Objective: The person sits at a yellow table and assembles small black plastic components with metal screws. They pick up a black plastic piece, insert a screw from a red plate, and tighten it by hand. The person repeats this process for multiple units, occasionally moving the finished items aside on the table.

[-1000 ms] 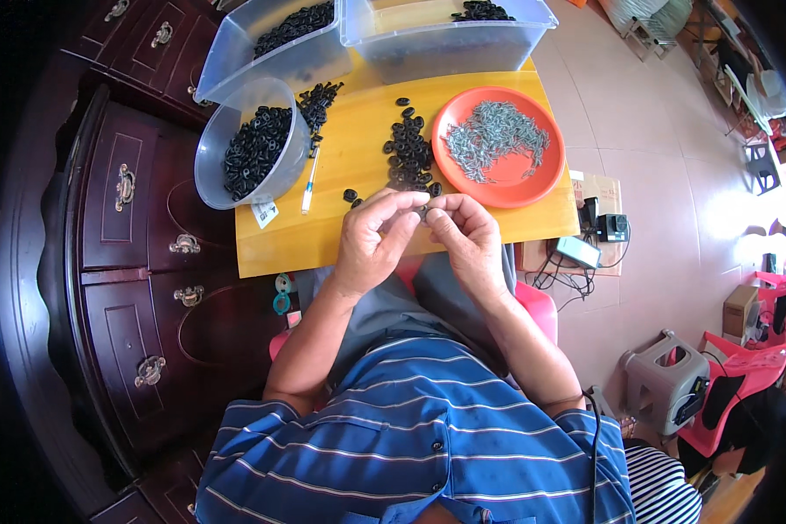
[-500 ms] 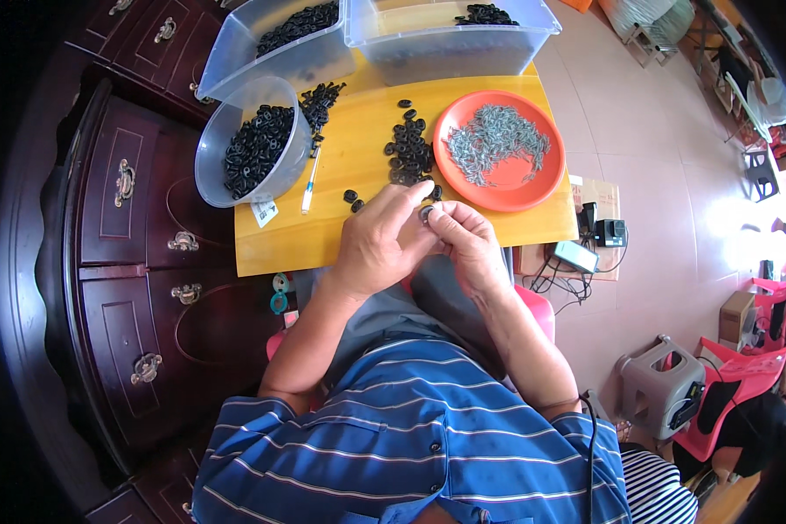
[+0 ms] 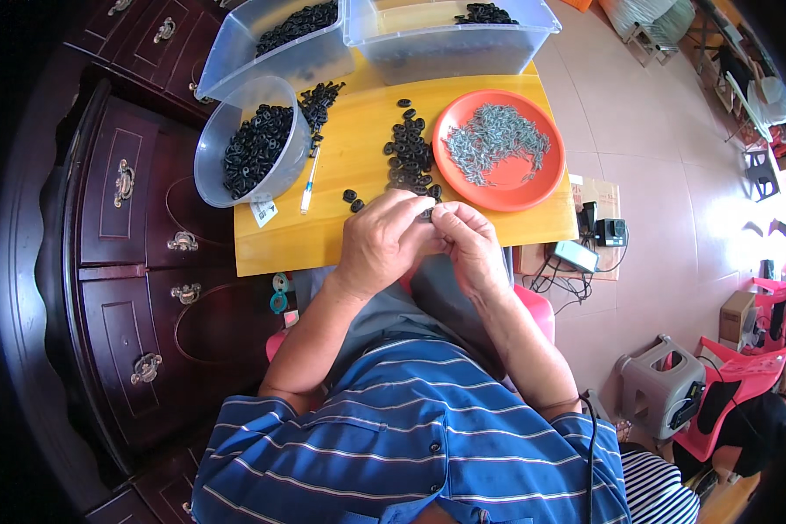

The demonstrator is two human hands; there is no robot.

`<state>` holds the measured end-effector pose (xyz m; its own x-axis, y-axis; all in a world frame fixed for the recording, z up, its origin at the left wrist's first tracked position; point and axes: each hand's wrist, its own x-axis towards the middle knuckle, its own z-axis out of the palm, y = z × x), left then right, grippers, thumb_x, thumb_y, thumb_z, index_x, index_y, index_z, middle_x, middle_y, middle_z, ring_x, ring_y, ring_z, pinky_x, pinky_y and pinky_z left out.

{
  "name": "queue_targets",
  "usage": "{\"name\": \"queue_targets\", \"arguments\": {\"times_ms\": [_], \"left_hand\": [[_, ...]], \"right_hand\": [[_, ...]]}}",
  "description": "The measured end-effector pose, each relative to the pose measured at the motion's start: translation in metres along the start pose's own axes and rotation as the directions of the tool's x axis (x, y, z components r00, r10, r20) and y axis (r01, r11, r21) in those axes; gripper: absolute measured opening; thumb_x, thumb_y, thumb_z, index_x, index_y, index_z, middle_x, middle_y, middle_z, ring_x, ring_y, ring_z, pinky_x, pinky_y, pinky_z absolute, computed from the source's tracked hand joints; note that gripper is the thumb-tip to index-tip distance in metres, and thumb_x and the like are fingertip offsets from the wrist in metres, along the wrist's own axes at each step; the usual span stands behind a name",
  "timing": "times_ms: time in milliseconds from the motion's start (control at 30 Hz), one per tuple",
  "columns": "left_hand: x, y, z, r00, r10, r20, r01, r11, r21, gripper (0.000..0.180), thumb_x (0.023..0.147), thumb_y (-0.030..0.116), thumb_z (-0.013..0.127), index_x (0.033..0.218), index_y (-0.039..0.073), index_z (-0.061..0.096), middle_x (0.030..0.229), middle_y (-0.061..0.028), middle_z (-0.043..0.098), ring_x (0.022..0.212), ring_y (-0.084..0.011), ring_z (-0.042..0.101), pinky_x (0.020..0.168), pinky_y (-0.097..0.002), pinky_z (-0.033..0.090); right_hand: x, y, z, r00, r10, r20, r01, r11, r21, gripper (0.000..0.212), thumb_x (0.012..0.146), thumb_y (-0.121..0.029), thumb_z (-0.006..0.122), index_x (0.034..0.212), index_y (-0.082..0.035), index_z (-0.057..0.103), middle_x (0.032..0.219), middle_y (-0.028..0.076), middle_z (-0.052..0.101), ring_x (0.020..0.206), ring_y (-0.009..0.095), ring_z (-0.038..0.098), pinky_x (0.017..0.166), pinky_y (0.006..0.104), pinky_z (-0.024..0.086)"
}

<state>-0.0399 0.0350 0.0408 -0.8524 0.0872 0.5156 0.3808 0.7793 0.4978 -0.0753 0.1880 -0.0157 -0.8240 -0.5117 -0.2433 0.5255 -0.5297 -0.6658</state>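
Observation:
Over the table's near edge, my left hand and my right hand meet at the fingertips, both closed. Between them they pinch a small black part, mostly hidden by the fingers. Just beyond the fingertips lies a loose pile of black oval parts, and two more black parts sit left of it. To the right stands an orange-red plate heaped with small silvery metal pins or screws, too small to tell which.
On the yellow table, a round clear tub of black parts stands left, beside a pen-like stick and a white label. Two clear bins line the far edge. Dark drawers flank the left; a grey stool stands right.
My left index finger, stretched out before, has curled down onto the black part. The part is now more covered by my fingertips. My right hand has barely shifted.

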Motion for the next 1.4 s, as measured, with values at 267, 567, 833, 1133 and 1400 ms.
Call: {"name": "queue_targets", "arguments": {"times_ms": [267, 567, 833, 1133, 1400], "left_hand": [[0.0, -0.006, 0.002, 0.999, 0.038, -0.002, -0.038, 0.999, -0.034, 0.024, 0.081, 0.007, 0.076, 0.103, 0.004, 0.069, 0.094, -0.0134, 0.069, 0.082, -0.0321, 0.069, 0.07, -0.04, 0.056], [-0.01, -0.003, -0.007, 0.996, -0.083, 0.044, 0.088, 0.986, -0.141, 0.031, 0.08, -0.002, 0.075, 0.109, 0.003, 0.069, 0.099, -0.0127, 0.069, 0.078, -0.0274, 0.069, 0.068, -0.0351, 0.056], [-0.045, -0.03, -0.024, 0.935, -0.318, 0.159, 0.313, 0.948, 0.051, 0.025, 0.084, 0.006, 0.074, 0.109, 0.003, 0.069, 0.088, -0.012, 0.067, 0.068, -0.0272, 0.066, 0.062, -0.0371, 0.052], [-0.039, -0.044, -0.024, 0.927, -0.375, 0.008, 0.361, 0.897, 0.255, 0.029, 0.087, 0.011, 0.069, 0.116, 0.008, 0.068, 0.089, -0.0134, 0.068, 0.079, -0.0357, 0.068, 0.068, -0.0452, 0.054], [-0.033, -0.028, 0.002, 0.976, -0.2, 0.084, 0.184, 0.968, 0.17, 0.027, 0.086, 0.011, 0.073, 0.114, 0.008, 0.071, 0.091, -0.0119, 0.067, 0.079, -0.0333, 0.068, 0.066, -0.0424, 0.055]], "right_hand": [[0.0, 0.002, 0.0, 0.999, -0.039, -0.011, 0.038, 0.998, -0.054, 0.01, 0.098, -0.016, 0.067, 0.099, -0.006, 0.07, 0.09, -0.001, 0.069, 0.08, 0.007, 0.063, 0.076, 0.0236, 0.049], [-0.004, 0.003, 0.01, 0.993, -0.122, 0.001, 0.118, 0.952, -0.284, 0.014, 0.099, -0.015, 0.065, 0.098, -0.002, 0.068, 0.083, -0.002, 0.065, 0.078, 0.004, 0.057, 0.072, 0.022, 0.047], [-0.009, 0.002, 0.017, 0.984, -0.157, 0.082, 0.164, 0.635, -0.755, 0.018, 0.095, -0.017, 0.068, 0.094, 0.001, 0.07, 0.072, 0.002, 0.066, 0.065, 0.006, 0.058, 0.06, 0.0265, 0.049], [-0.008, 0.002, 0.015, 0.981, -0.157, 0.115, 0.185, 0.556, -0.81, 0.02, 0.092, -0.019, 0.069, 0.092, 0.0, 0.071, 0.072, 0.009, 0.069, 0.06, 0.013, 0.062, 0.06, 0.0312, 0.052], [-0.009, -0.002, 0.015, 0.981, -0.087, 0.171, 0.191, 0.508, -0.84, 0.019, 0.092, -0.021, 0.07, 0.09, -0.002, 0.071, 0.069, 0.009, 0.067, 0.06, 0.014, 0.063, 0.06, 0.0322, 0.051]]}}
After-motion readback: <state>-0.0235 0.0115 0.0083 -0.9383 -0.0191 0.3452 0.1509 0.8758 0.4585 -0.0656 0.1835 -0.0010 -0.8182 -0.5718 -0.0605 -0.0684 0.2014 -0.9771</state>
